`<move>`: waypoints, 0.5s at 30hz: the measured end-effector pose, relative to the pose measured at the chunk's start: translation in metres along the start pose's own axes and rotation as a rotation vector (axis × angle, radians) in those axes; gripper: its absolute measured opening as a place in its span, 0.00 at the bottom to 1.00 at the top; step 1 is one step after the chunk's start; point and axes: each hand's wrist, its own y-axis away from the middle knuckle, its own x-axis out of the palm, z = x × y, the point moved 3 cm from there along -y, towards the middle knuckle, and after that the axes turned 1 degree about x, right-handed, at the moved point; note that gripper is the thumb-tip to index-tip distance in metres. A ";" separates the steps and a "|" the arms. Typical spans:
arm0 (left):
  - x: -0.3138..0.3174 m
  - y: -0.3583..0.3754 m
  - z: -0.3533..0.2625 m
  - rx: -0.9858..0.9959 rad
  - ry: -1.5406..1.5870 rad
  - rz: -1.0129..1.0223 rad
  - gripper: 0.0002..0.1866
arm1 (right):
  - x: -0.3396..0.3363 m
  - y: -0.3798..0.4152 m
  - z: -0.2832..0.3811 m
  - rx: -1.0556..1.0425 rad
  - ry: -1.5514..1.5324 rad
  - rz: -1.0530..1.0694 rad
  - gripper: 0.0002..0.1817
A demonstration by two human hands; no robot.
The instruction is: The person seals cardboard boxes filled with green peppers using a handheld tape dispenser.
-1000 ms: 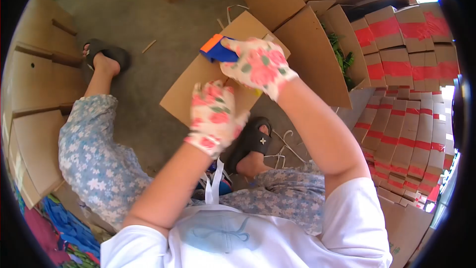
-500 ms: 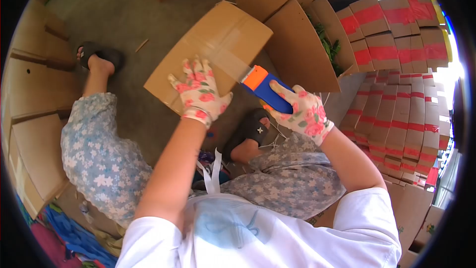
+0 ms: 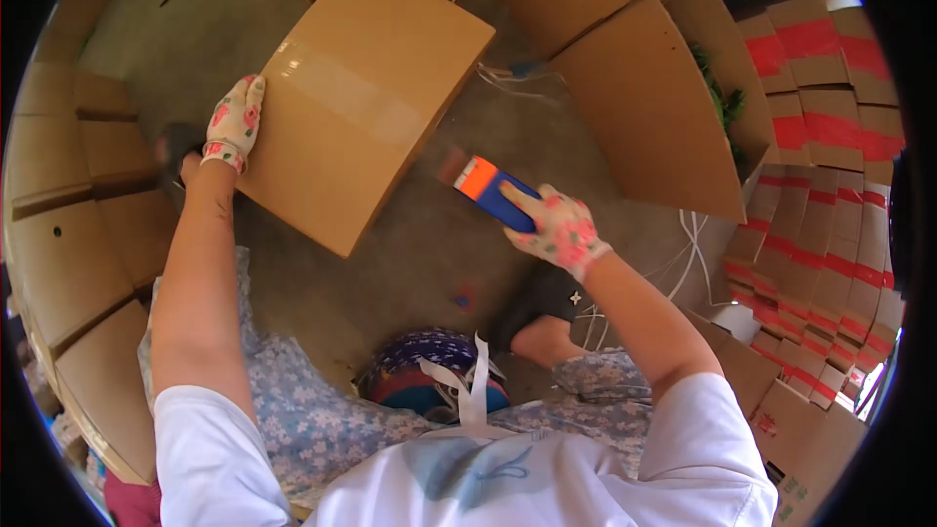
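A closed cardboard box (image 3: 376, 34) sits in front of me, with a strip of clear packing tape (image 3: 342, 88) lying across its top. At the box's left edge is my left hand (image 3: 234, 122), in a floral glove; its fingers are together against the side, and the thumb is hidden. My right hand (image 3: 561, 229), gloved alike, is closed around a blue and orange tape dispenser (image 3: 503, 197). The dispenser is held to the right of the box, apart from it, its front end pointing toward the box and blurred.
An open carton (image 3: 649, 107) with green leaves (image 3: 717, 88) inside stands at the right. Beyond it are stacked boxes with red tape (image 3: 810, 224). More cartons (image 3: 73, 254) line the left. White cords (image 3: 695, 254) lie on the floor; a patterned bundle (image 3: 429, 371) sits between my legs.
My left hand has gone from the box's top to its left edge. The tape no longer stretches from box to dispenser. The box looks turned and closer, and the dispenser is apart from it.
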 end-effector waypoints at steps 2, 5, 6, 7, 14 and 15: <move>-0.003 0.002 -0.020 -0.033 -0.065 -0.035 0.29 | 0.008 -0.037 0.019 -0.031 -0.051 0.002 0.36; 0.001 -0.002 -0.012 0.049 -0.147 -0.058 0.28 | -0.006 -0.066 0.048 0.049 -0.101 0.116 0.34; -0.002 -0.002 -0.018 0.060 -0.159 -0.061 0.28 | -0.008 -0.071 0.052 0.056 -0.103 0.111 0.33; -0.004 0.006 -0.028 0.037 -0.180 -0.074 0.28 | -0.011 -0.074 0.054 0.062 -0.101 0.107 0.32; -0.010 0.099 -0.139 0.216 -0.339 -0.171 0.27 | 0.037 -0.104 0.016 0.167 -0.082 0.159 0.24; -0.006 0.112 -0.152 0.316 -0.217 -0.120 0.23 | 0.018 -0.082 0.015 0.130 -0.238 0.111 0.28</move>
